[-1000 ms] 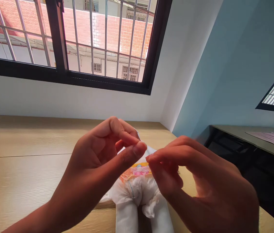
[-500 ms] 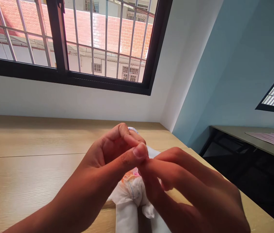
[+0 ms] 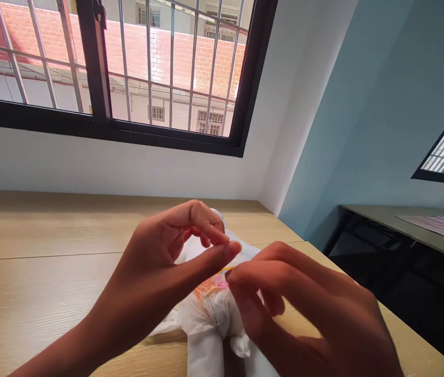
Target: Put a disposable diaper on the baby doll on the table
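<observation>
My left hand [image 3: 155,262] is raised over the table, its thumb and index fingertips pressed together in a pinch. Close beside it on the right, my right hand [image 3: 316,303] also has thumb and index closed; whatever either pinch holds is too small to make out. A small gap separates the two sets of fingertips. Beneath them lies a white doll-like figure [image 3: 205,351], two straight legs pointing towards me. Around its middle is what looks like a crumpled white diaper [image 3: 216,311] with an orange and pink print. My hands hide much of its upper body.
The figure rests on a pale wooden table [image 3: 49,225] whose right edge slants away. Behind stands a wall with a barred, black-framed window [image 3: 175,131]. Farther right is another table [image 3: 375,217] with a pink cloth [image 3: 437,226] on it.
My hands have come slightly apart: their fingertips met before, and now a gap shows between them. More of the coloured print and the figure's upper body is visible.
</observation>
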`<state>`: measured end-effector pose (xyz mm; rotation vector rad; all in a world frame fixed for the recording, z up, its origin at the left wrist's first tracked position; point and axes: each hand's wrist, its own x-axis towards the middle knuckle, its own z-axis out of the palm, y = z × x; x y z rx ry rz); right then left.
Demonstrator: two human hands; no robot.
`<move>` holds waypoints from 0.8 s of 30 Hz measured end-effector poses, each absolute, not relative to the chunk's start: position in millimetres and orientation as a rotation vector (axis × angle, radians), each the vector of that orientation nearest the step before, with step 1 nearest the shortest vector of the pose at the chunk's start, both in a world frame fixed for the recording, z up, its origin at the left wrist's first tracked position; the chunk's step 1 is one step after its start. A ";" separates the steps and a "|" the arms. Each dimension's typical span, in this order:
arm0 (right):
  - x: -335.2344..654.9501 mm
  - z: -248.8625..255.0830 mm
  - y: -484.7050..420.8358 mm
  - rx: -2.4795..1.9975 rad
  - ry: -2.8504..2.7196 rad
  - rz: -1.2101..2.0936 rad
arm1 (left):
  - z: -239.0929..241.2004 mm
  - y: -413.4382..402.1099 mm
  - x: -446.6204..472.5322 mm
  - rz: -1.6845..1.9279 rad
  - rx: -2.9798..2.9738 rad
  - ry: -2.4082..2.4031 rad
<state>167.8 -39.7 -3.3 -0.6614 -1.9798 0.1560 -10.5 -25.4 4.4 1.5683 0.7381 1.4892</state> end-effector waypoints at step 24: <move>187.9 1.1 -26.4 -0.707 -2.109 -0.043 | 6.4 -18.1 -22.6 1.527 1.707 0.810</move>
